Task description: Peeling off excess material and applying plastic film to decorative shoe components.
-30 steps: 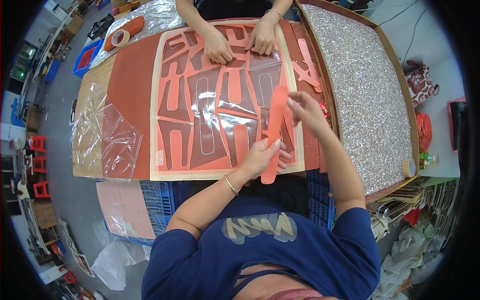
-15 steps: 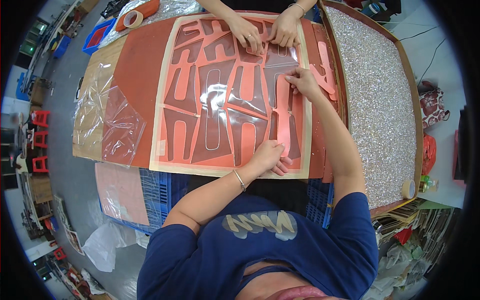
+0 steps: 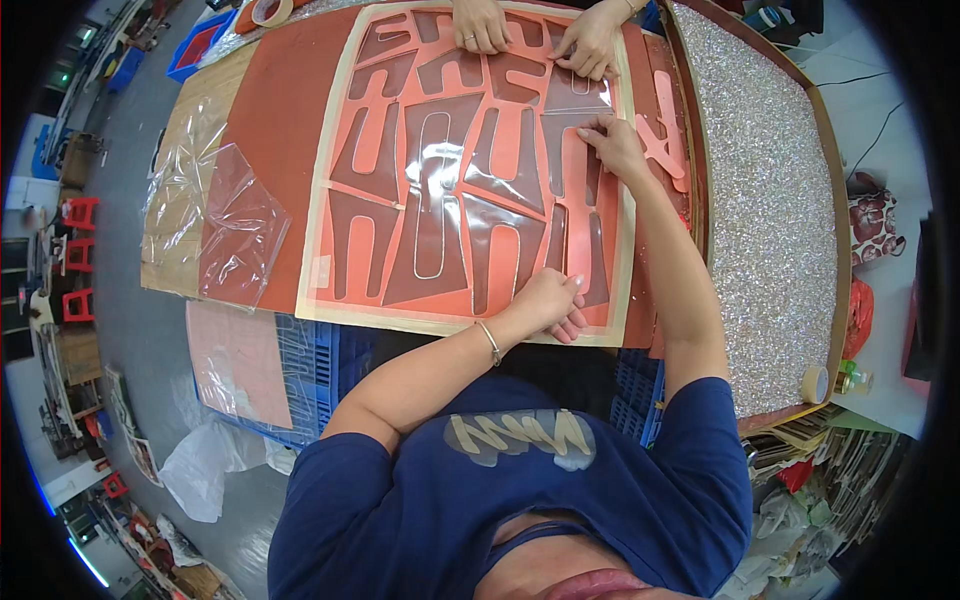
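Note:
A long coral-pink strip (image 3: 577, 215) with a narrowed middle lies over the right part of a template board (image 3: 424, 320). The board has a cream taped border, coral dividers and dark, glossy clear-covered cut-out shapes. At the strip's near end, my left hand (image 3: 553, 302) pinches it between thumb and finger, other fingers curled beneath. The far end is held by the fingertips of my right hand (image 3: 614, 147). Across the board, a co-worker's two hands, one (image 3: 483, 24) near the middle and the other (image 3: 590, 40) at the far right corner, press on the sheet.
Loose pink strips (image 3: 661, 145) rest on the brown board to the right. Beyond them stands a shallow tray (image 3: 770, 220) of silvery glitter material. Crumpled clear film (image 3: 240, 230) lies at the left. Blue crates (image 3: 637, 395) stand under the near edge, and a tape roll (image 3: 815, 384) sits at the tray's corner.
The pink strip has come down against the board, lining up with a cut-out shape, with both my hands still at its ends. The co-worker's left-side hand has drawn back toward the far edge.

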Motion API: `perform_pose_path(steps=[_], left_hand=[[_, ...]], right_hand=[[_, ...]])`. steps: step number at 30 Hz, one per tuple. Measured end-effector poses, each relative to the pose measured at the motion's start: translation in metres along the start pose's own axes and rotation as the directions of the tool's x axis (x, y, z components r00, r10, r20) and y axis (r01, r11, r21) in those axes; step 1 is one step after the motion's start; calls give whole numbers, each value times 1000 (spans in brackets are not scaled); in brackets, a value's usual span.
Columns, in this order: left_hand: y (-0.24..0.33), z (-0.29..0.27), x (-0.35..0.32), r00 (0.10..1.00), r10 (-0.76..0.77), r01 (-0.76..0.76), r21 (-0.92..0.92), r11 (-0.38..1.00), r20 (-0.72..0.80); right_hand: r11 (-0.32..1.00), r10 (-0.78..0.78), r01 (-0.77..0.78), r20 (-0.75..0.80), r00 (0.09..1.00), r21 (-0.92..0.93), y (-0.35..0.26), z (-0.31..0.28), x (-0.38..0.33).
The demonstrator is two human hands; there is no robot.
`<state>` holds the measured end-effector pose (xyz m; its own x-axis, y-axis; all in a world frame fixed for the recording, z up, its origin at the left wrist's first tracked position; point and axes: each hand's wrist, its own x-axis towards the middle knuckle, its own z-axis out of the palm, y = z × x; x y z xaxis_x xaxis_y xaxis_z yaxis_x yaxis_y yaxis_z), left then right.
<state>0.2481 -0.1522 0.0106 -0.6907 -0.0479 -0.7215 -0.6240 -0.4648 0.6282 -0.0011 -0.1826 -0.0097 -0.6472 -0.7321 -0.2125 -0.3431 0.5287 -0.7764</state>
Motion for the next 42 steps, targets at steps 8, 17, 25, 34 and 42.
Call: perform_pose_path(steps=[8,17,25,34,42], left_hand=[[-1,-2,9,997,-82,82,-64,995,13],[-1,-1,9,997,-80,80,-64,995,-4],[3,0,7,996,-86,86,-35,996,-5],[5,-1,8,993,-115,115,-39,993,-1],[8,-4,10,988,-154,155,-37,987,19]], right_hand=[[991,-79,69,-81,994,-113,3,6,0],[975,-215,205,-130,968,-85,20,10,5],[960,-215,236,-144,966,149,28,10,4],[964,-249,231,-142,958,-130,18,10,4],[807,-454,337,-144,879,-486,-6,19,-15]])
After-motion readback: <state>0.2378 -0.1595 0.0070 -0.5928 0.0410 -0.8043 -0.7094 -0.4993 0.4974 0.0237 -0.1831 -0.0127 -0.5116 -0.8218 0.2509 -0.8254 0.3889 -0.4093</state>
